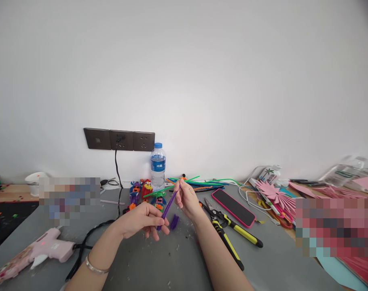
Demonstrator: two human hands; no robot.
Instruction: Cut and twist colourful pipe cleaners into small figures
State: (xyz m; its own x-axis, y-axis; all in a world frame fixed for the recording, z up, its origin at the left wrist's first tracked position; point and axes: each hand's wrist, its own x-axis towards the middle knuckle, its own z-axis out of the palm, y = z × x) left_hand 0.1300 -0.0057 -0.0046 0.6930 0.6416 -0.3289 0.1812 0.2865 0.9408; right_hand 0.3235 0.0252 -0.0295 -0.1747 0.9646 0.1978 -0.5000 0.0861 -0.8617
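Several purple pipe cleaners point(171, 204) stretch at a slant between my two hands. My left hand point(146, 220) pinches their lower end between thumb and fingers. At the upper end, my right hand point(186, 198) is closed on them. A short purple bundle point(174, 222) lies on the grey table just below, between the hands. Small figures stand behind my left hand: a purple and blue one point(135, 192), a red one point(146, 189) and a green one point(159, 200), the last partly hidden.
Black and yellow pliers point(226, 238) and a pink-edged phone point(234, 208) lie right. A pink glue gun point(47, 248) with a black cable sits left. A water bottle point(158, 166) stands behind, beside loose green and blue pipe cleaners point(214, 184). Pink paper pieces point(275, 194) lie far right.
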